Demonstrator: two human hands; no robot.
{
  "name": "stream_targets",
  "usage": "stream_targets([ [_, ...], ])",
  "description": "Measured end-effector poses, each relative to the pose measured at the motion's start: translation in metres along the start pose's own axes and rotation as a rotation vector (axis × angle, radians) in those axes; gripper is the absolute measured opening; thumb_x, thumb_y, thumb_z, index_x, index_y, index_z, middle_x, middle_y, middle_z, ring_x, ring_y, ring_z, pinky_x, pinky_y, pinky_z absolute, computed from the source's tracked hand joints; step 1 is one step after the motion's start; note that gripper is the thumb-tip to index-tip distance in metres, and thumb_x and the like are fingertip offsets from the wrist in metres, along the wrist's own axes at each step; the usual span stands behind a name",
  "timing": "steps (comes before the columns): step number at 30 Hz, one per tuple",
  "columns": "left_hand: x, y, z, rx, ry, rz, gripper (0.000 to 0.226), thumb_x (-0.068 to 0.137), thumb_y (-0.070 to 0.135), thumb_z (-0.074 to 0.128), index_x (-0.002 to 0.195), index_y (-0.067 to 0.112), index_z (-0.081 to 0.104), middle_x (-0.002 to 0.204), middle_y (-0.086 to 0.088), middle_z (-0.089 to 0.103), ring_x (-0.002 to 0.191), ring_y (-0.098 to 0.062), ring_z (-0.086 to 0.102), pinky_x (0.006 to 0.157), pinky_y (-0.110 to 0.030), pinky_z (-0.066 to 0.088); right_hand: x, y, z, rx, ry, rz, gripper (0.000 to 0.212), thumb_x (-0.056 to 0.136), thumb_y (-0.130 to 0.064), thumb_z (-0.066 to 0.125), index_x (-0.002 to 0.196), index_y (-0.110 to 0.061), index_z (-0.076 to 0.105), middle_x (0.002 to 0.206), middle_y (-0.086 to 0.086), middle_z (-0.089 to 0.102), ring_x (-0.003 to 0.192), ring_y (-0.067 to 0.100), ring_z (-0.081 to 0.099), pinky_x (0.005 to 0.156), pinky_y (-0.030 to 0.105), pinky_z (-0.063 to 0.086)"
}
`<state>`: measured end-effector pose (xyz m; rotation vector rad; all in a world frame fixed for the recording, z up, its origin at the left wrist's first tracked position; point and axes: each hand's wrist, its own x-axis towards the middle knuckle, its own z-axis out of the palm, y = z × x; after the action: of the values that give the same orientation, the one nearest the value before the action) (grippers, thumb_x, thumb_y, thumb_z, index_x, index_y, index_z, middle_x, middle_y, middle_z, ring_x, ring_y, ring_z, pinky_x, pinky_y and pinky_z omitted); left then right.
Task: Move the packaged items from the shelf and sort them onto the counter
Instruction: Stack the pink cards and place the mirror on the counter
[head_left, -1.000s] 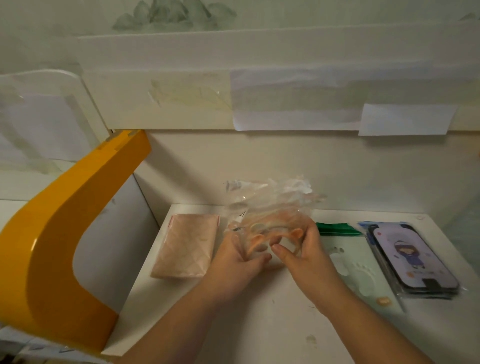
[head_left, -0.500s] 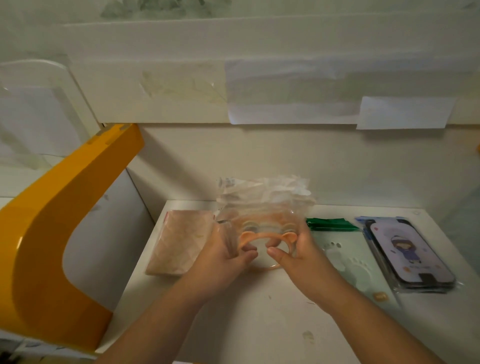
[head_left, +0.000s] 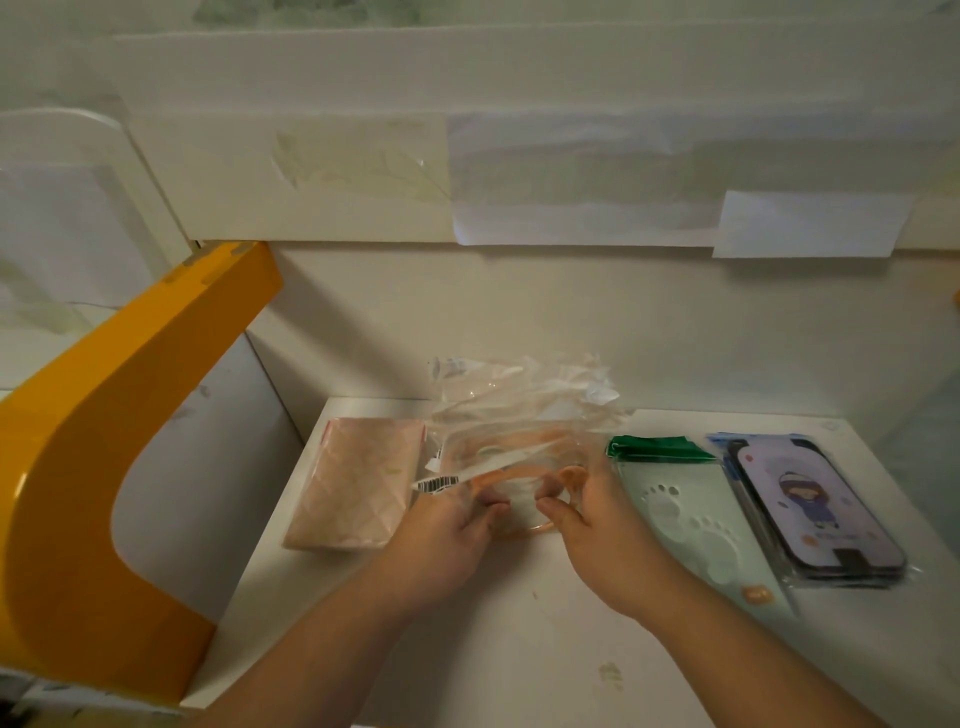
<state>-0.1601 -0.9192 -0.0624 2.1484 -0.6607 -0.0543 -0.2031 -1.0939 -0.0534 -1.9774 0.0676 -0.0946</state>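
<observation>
Head view — clear bag being set down on the worktop (head_left: 519, 649).
Left hand (head_left: 447, 525) and right hand (head_left: 602, 519) each pinch the near edge of the clear bag (head_left: 519, 447) with the orange ring inside; each grip grasps plastic, and the bag extends away from the fingers. It sits between the pink packet (head_left: 358, 488) and the green footprint packet (head_left: 680, 514). Best lowered flat — square in that gap, overlapping neither neighbour.
</observation>
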Motion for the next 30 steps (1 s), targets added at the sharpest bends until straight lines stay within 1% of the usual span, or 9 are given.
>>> stream_targets([
  [3, 0.003, 0.002, -0.002, -0.029, 0.037, 0.021, 0.032, 0.091, 0.011, 0.062, 0.100, 0.041, 0.067, 0.102, 0.026, 0.069, 0.098, 0.006, 0.063, 0.091, -0.019, 0.047, 0.001, -0.006, -0.001, -0.033, 0.041, -0.011, 0.047, 0.092, -0.003, 0.061, 0.107, -0.044, 0.043, 0.093, -0.007, 0.062, 0.086, -0.008, 0.059, 0.073, 0.000, 0.038],
  [6, 0.007, 0.019, -0.012, -0.217, 0.086, -0.020, 0.038, 0.086, -0.008, 0.064, 0.105, 0.025, 0.058, 0.097, 0.012, 0.063, 0.085, 0.006, 0.060, 0.076, -0.007, 0.044, 0.007, -0.012, -0.006, -0.080, 0.051, 0.005, 0.034, 0.089, -0.012, 0.066, 0.104, -0.039, 0.052, 0.088, -0.009, 0.063, 0.079, -0.002, 0.060, 0.070, 0.010, 0.042],
  [9, 0.013, 0.033, -0.019, -0.363, 0.119, -0.210, 0.034, 0.086, -0.005, 0.066, 0.101, 0.024, 0.058, 0.084, 0.012, 0.069, 0.075, 0.003, 0.063, 0.063, -0.009, 0.049, 0.019, -0.019, -0.014, -0.104, 0.016, 0.158, 0.016, 0.086, -0.027, 0.070, 0.095, -0.032, 0.058, 0.086, -0.010, 0.066, 0.079, 0.006, 0.064, 0.072, 0.026, 0.049],
  [12, 0.021, 0.040, -0.021, -0.211, 0.134, -0.499, 0.022, 0.084, 0.015, 0.071, 0.093, 0.020, 0.052, 0.087, 0.004, 0.065, 0.069, -0.004, 0.061, 0.042, -0.011, 0.042, 0.032, -0.026, -0.019, -0.139, -0.110, 0.353, 0.015, 0.082, -0.032, 0.069, 0.093, -0.022, 0.066, 0.087, -0.001, 0.073, 0.077, 0.015, 0.070, 0.076, 0.034, 0.056],
  [17, 0.037, 0.035, -0.017, -0.001, 0.035, -0.666, 0.041, 0.078, 0.021, 0.068, 0.112, 0.012, 0.047, 0.088, 0.002, 0.053, 0.073, -0.009, 0.052, 0.051, -0.024, 0.037, 0.043, -0.035, -0.017, -0.261, -0.200, 0.426, 0.015, 0.081, -0.026, 0.065, 0.073, -0.014, 0.066, 0.065, 0.005, 0.066, 0.055, 0.016, 0.061, 0.058, 0.027, 0.050],
  [20, 0.039, 0.039, -0.017, 0.044, -0.003, -0.688, 0.028, 0.073, 0.012, 0.070, 0.095, 0.013, 0.052, 0.083, -0.002, 0.056, 0.072, -0.016, 0.057, 0.055, -0.028, 0.047, 0.044, -0.032, -0.015, -0.276, -0.199, 0.433, 0.023, 0.079, -0.025, 0.064, 0.076, -0.004, 0.073, 0.070, 0.012, 0.072, 0.059, 0.017, 0.064, 0.069, 0.034, 0.058],
  [23, 0.041, 0.038, -0.018, 0.053, -0.029, -0.685, 0.011, 0.064, 0.006, 0.069, 0.071, 0.012, 0.063, 0.078, -0.011, 0.068, 0.072, -0.027, 0.068, 0.064, -0.040, 0.060, 0.044, -0.030, -0.014, -0.252, -0.215, 0.449, 0.021, 0.080, -0.022, 0.063, 0.076, -0.004, 0.073, 0.066, 0.006, 0.067, 0.059, 0.017, 0.063, 0.066, 0.030, 0.054],
  [27, 0.048, 0.033, -0.023, 0.132, -0.084, -0.688, 0.008, 0.061, 0.011, 0.072, 0.068, 0.009, 0.067, 0.074, -0.014, 0.073, 0.061, -0.024, 0.068, 0.053, -0.026, 0.051, 0.046, -0.034, -0.011, -0.252, -0.211, 0.455, 0.015, 0.078, -0.021, 0.064, 0.069, -0.012, 0.071, 0.066, 0.005, 0.066, 0.060, 0.019, 0.063, 0.063, 0.029, 0.052],
  [30, 0.053, 0.022, -0.023, 0.163, -0.070, -0.664, 0.034, 0.052, 0.019, 0.069, 0.084, 0.008, 0.067, 0.067, -0.007, 0.072, 0.051, -0.018, 0.068, 0.045, -0.024, 0.053, 0.045, -0.036, -0.008, -0.243, -0.198, 0.449, 0.014, 0.075, -0.021, 0.063, 0.066, -0.012, 0.071, 0.067, 0.007, 0.068, 0.060, 0.021, 0.064, 0.064, 0.030, 0.054],
])
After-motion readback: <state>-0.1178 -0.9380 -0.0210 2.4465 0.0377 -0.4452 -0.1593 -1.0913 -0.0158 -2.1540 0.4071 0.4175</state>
